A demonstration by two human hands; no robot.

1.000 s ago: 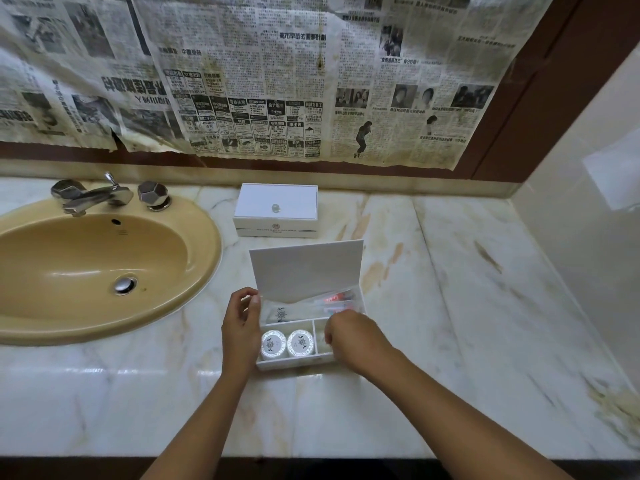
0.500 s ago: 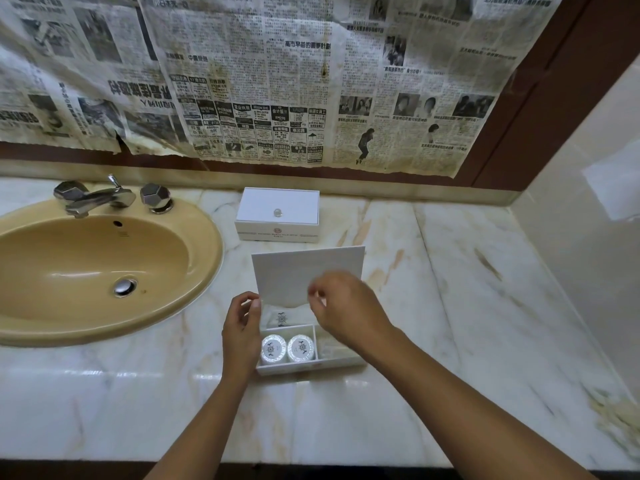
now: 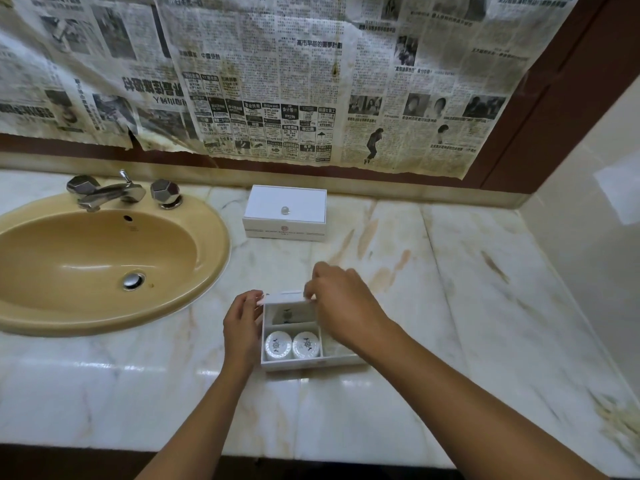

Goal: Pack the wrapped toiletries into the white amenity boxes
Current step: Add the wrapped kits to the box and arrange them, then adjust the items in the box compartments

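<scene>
Lid coming down, contents still loose

I see the right hand [image 3: 341, 303] with fingers pinched on the lid [image 3: 285, 296] of the near amenity box [image 3: 311, 362], and the left hand [image 3: 242, 323] curled against the box's left wall. Two wrapped round soaps [image 3: 292, 344] sit just below the fingers. My worry: a wrapped sachet [image 3: 286, 315] under the lid may catch and jam the closing

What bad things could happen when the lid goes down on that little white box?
The lid could pinch the left hand, whose fingers sit at the box's back corner. The open amenity box might slide on the glossy marble counter. The clear packet in the back compartment might catch under the lid if it sticks up.
</scene>
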